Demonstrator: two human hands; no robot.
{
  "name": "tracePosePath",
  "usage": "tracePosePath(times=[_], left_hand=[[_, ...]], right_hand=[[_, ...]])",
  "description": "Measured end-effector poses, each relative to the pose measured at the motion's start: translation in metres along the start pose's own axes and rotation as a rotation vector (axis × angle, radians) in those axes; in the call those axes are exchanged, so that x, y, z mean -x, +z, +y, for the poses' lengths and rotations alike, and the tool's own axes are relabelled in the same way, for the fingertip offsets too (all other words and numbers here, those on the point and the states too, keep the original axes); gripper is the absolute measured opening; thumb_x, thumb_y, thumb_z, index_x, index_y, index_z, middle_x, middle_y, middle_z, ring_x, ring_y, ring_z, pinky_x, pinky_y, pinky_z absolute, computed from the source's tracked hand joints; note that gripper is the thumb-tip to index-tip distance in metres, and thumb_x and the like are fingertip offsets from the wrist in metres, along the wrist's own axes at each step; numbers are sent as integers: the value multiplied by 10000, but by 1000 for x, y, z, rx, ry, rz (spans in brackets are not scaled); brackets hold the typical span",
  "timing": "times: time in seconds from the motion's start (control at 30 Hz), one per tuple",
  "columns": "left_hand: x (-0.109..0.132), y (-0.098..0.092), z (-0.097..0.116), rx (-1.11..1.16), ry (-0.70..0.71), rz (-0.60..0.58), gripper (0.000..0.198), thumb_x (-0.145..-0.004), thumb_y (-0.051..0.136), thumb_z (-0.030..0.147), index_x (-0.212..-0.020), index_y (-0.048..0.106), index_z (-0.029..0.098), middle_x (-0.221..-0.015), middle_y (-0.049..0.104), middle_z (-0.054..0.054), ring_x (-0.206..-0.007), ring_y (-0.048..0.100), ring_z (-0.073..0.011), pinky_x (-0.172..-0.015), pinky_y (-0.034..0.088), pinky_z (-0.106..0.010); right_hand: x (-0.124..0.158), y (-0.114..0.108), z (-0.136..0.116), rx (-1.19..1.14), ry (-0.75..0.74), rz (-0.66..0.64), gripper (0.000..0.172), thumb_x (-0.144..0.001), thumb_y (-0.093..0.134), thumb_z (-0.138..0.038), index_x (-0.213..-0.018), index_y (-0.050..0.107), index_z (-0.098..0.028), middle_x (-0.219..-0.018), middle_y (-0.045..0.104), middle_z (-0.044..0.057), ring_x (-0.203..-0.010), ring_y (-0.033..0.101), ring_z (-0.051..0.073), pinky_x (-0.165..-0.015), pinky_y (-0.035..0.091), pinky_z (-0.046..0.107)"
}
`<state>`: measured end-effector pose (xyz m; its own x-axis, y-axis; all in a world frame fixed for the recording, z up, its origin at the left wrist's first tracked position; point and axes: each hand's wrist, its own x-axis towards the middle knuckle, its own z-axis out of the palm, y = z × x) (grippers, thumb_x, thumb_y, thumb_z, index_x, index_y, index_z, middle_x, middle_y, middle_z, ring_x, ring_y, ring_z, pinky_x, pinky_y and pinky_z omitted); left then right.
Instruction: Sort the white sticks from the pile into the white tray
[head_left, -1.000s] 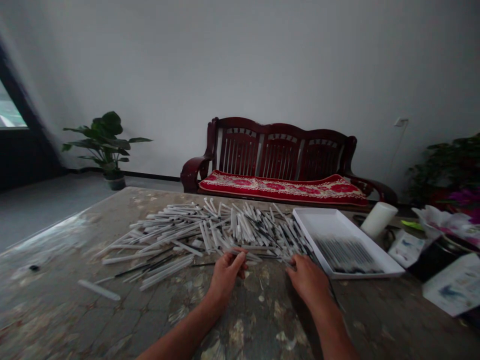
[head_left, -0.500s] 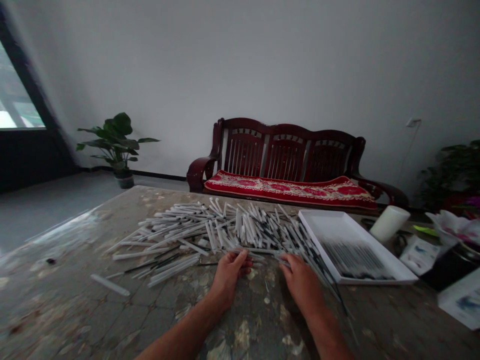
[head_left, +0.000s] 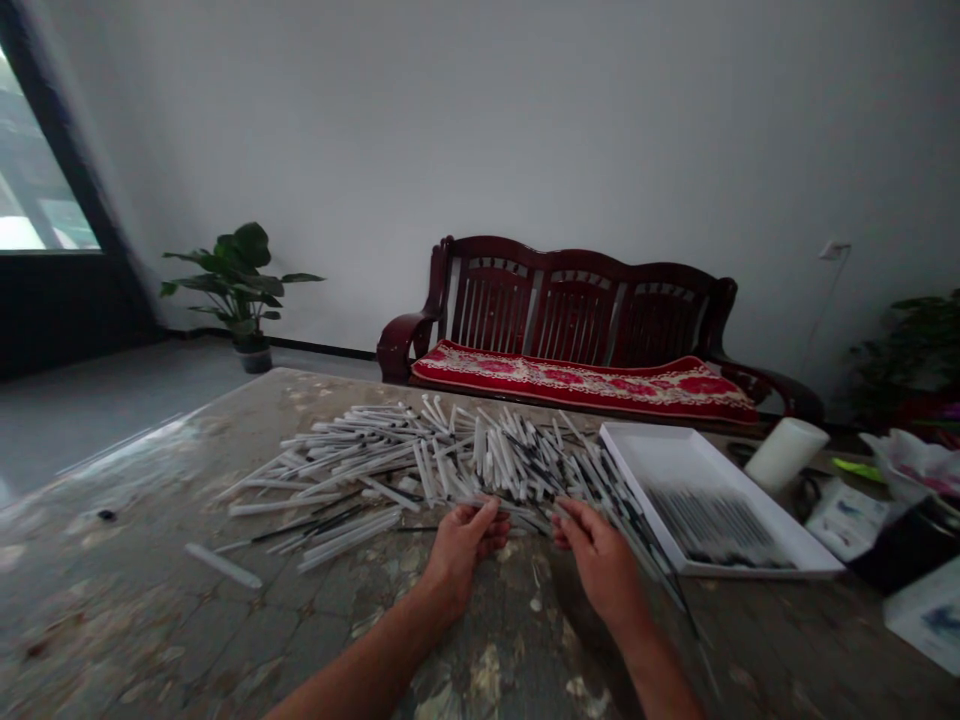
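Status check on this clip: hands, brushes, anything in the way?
Left hand, right hand: fingers at the pile's near edge, grip unclear. Pile of white-tubed brushes loose on the table. White tray of lined-up dark brushes beside right hand.

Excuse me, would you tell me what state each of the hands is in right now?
Left hand: closed, seemingly on a white tube.
Right hand: curled; whether it holds anything cannot be told.

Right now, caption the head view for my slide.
Left hand and right hand touch a heap of white-sleeved brushes beside a white tray.
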<state>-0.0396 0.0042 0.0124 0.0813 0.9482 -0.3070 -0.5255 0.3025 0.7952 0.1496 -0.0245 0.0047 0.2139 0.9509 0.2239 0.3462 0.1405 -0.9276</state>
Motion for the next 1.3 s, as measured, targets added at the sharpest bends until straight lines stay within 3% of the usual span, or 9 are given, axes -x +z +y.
tracePosePath(times=[0.17,0.33,0.67,0.8,1.0,1.13,1.3], left_hand=[[1,-1,0,-1,-5,-37,294,-639,847,341,-753,675,132,-694,718,-42,-577,654,-112,-532,523,-199],[1,-1,-3,-3,-4,-46,320,-603,864,342,-749,676,128,-679,717,-44,-576,657,-122,-527,524,-207],[2,-2,-6,-10,-2,-81,411,-524,894,394,-759,682,132,-669,719,-37,-564,651,-125,-523,530,-217],[6,0,-5,-35,30,-93,451,-487,898,430,-739,683,125,-650,713,-32,-571,651,-128,-534,530,-217],[11,2,-5,-119,162,-138,441,-529,862,465,-737,667,130,-575,692,-20,-541,647,-145,-536,533,-241],[12,2,-6,-164,229,-176,416,-557,845,465,-729,662,133,-564,690,-25,-519,638,-146,-510,519,-239],[16,2,-5,-67,173,-157,414,-552,855,444,-741,660,132,-624,690,-19,-562,644,-134,-539,522,-232]], right_hand=[[7,15,-8,52,-32,-28,324,-843,533,-434,-1018,698,-216,-898,752,61,-765,712,219,-721,580,326],[7,16,-9,64,-75,-13,287,-810,569,-392,-964,723,-204,-876,750,59,-753,703,208,-712,569,304],[8,17,-8,150,-180,-50,258,-814,554,-278,-977,749,-235,-953,755,59,-891,690,216,-834,529,317],[9,20,-9,67,-75,-58,259,-794,573,-336,-948,746,-219,-833,748,47,-721,689,204,-725,551,320],[11,22,-17,-300,281,-134,390,-651,733,-492,-872,690,-174,-663,695,14,-547,647,179,-499,543,286],[14,17,-24,-449,401,-192,461,-586,814,-488,-861,665,-149,-643,684,5,-515,625,132,-450,519,225],[14,11,-40,-648,458,-238,481,-557,884,-401,-898,661,-145,-664,688,-2,-545,631,104,-471,529,184]])
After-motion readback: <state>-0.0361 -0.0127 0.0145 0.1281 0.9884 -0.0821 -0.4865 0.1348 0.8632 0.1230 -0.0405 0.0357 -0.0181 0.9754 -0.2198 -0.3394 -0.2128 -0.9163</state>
